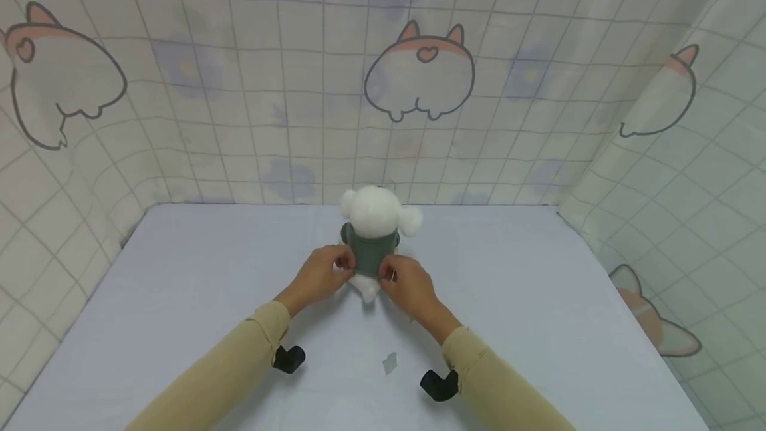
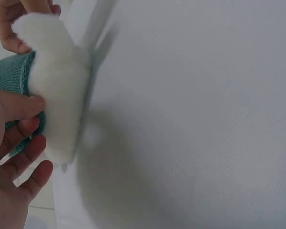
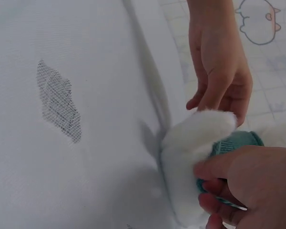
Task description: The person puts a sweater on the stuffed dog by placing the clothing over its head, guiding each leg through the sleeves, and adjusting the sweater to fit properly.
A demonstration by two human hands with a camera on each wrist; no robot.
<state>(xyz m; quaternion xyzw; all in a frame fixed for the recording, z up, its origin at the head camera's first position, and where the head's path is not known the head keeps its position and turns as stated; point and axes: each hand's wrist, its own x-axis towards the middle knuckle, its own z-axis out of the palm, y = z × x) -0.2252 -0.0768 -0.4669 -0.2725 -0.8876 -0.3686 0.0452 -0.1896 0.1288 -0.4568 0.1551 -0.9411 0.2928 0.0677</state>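
Note:
A white plush dog (image 1: 374, 210) in a green knitted sweater (image 1: 368, 253) stands or sits on the table with its back to me in the head view. My left hand (image 1: 320, 273) pinches the sweater's lower hem on the left side between thumb and fingers. On the right side, my right hand (image 1: 411, 285) pinches the same hem. From the left wrist, the white furry rump (image 2: 62, 105) and its short tail (image 2: 43, 33) stick out below the knit hem. The right wrist view shows the rump (image 3: 181, 176) between both hands. The toy's face is hidden.
The white-covered table (image 1: 197, 265) reaches to a gridded cloth backdrop (image 1: 287, 85) with cartoon corgi prints, which also hangs at both sides. A grey patch (image 1: 389, 363) marks the table between my forearms. Black mounts (image 1: 439, 386) jut from the wrists.

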